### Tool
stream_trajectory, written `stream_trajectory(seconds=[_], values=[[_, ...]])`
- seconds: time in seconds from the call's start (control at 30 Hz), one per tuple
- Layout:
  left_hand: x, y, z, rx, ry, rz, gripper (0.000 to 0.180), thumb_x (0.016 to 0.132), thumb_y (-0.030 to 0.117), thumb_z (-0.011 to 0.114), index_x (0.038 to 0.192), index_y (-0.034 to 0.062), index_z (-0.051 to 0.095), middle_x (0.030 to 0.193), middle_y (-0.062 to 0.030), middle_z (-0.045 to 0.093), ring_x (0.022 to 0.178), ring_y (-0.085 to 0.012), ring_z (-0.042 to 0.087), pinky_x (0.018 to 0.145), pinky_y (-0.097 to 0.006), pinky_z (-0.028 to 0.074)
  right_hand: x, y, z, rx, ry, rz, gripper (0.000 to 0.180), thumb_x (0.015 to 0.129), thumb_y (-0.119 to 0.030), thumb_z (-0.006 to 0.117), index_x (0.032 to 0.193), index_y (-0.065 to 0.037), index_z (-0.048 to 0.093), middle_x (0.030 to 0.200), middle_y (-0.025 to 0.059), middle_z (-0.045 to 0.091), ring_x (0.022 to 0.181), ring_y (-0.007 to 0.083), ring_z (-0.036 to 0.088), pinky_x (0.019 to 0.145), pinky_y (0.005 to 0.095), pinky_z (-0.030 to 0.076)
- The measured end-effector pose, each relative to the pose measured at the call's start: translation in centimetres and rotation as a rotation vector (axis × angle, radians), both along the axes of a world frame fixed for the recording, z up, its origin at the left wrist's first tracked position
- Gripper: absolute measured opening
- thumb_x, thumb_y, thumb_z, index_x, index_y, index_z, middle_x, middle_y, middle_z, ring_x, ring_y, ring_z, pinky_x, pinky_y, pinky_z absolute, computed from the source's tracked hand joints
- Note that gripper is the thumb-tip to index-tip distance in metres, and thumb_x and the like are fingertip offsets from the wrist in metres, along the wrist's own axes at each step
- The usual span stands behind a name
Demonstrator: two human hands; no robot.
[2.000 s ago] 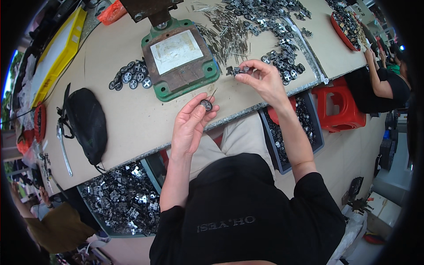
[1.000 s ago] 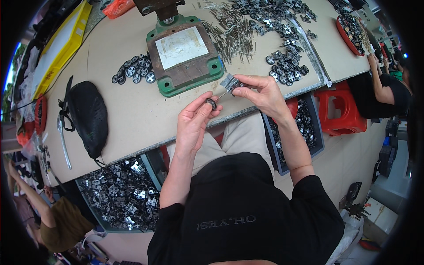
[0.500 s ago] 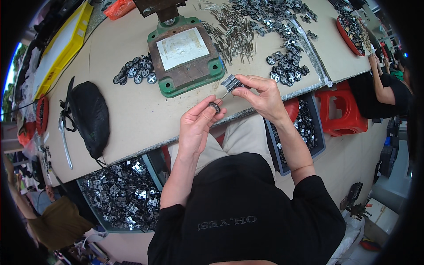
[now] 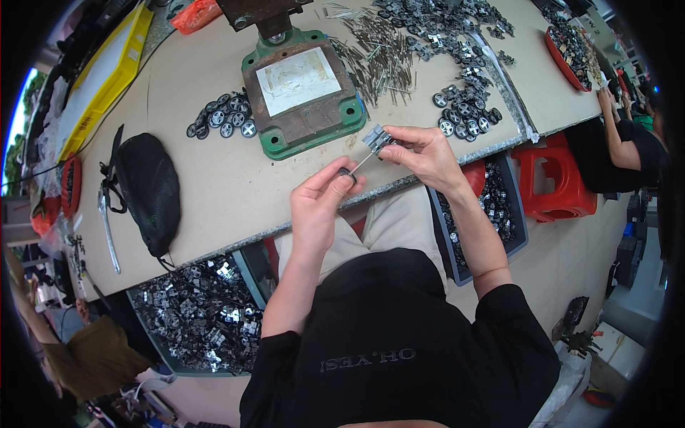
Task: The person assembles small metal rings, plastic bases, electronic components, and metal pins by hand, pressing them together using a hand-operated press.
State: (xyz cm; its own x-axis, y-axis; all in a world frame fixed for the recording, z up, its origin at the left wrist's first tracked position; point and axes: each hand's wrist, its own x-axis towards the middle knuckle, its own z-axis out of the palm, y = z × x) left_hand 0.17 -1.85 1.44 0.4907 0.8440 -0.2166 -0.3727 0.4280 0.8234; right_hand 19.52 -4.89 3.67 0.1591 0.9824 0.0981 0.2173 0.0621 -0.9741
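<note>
Between finger and thumb of my left hand [image 4: 322,192] is a small black toy wheel [image 4: 346,173], partly covered by the fingers. A thin metal axle pin [image 4: 362,162] runs from that wheel up toward a small grey and black plastic part [image 4: 377,139]. My right hand [image 4: 424,155] pinches this part; whether the pin has entered it I cannot tell. Both hands are over the front edge of the table, just in front of a green press base [image 4: 314,140] with a pale plate on top.
Small wheels lie in piles left [image 4: 227,114] and right [image 4: 464,121] of the press. Loose metal pins [image 4: 378,64] are heaped behind. Bins of parts [image 4: 200,314] stand below the table edge. A black mesh bag [image 4: 148,189] is at left, a red stool [image 4: 553,184] at right.
The wheel has turned in my left fingers and shows less of its face. The grey part in my right hand has tilted slightly. Both hands stay close together.
</note>
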Motion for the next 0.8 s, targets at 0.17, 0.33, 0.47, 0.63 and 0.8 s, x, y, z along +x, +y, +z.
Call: stream_trajectory(seconds=[0.17, 0.33, 0.47, 0.63, 0.8], values=[[-0.6, 0.4, -0.2, -0.077, -0.072, -0.020, 0.025, 0.087, 0.002, 0.053, 0.111, -0.0043, 0.056, 0.103, -0.0151, 0.062, 0.087, -0.0196, 0.063, 0.079, -0.027, 0.051, -0.6, 0.6, 0.9, 0.172, -0.217, 0.092, 0.028, 0.077, -0.006, 0.066, 0.103, 0.005, 0.062, 0.091, 0.0121, 0.067, 0.080, 0.0098, 0.060, 0.072, 0.0242, 0.048], [-1.3, 0.1, -0.7, -0.019, -0.014, -0.050, 0.028, 0.087, 0.006, 0.055, 0.113, -0.0025, 0.055, 0.101, -0.0078, 0.061, 0.083, -0.0136, 0.062, 0.076, -0.024, 0.049, -1.0, 0.3, -0.8, -0.160, 0.096, 0.093, 0.030, 0.081, -0.004, 0.061, 0.109, 0.007, 0.058, 0.094, 0.0081, 0.064, 0.083, 0.0100, 0.057, 0.074, 0.0225, 0.046], [0.4, -0.2, -1.3, 0.105, 0.105, -0.056, 0.026, 0.087, 0.006, 0.055, 0.111, -0.0043, 0.057, 0.101, -0.0084, 0.061, 0.083, -0.0124, 0.062, 0.077, -0.023, 0.050, -0.6, -0.9, 0.1, 0.073, -0.409, -0.047, 0.028, 0.077, 0.001, 0.061, 0.103, 0.009, 0.058, 0.089, 0.0123, 0.064, 0.081, 0.0152, 0.059, 0.074, 0.0273, 0.046], [-0.2, -0.3, -0.9, -0.025, -0.111, 0.006, 0.029, 0.086, 0.003, 0.054, 0.114, -0.0050, 0.055, 0.098, -0.0084, 0.063, 0.082, -0.0103, 0.061, 0.076, -0.023, 0.050, -1.4, -0.4, -1.4, -0.045, -0.048, -0.040, 0.029, 0.078, 0.003, 0.061, 0.106, 0.009, 0.057, 0.088, 0.0106, 0.063, 0.081, 0.0137, 0.058, 0.073, 0.0246, 0.045], [0.0, 0.1, -0.7, 0.039, -0.083, -0.028, 0.034, 0.087, 0.005, 0.056, 0.119, -0.0046, 0.051, 0.097, -0.0061, 0.063, 0.079, -0.0068, 0.057, 0.072, -0.020, 0.049, -2.6, -0.2, -2.5, -0.067, -0.036, 0.036, 0.030, 0.080, 0.003, 0.059, 0.109, 0.008, 0.057, 0.095, 0.0087, 0.061, 0.082, 0.0125, 0.056, 0.072, 0.0245, 0.045]])
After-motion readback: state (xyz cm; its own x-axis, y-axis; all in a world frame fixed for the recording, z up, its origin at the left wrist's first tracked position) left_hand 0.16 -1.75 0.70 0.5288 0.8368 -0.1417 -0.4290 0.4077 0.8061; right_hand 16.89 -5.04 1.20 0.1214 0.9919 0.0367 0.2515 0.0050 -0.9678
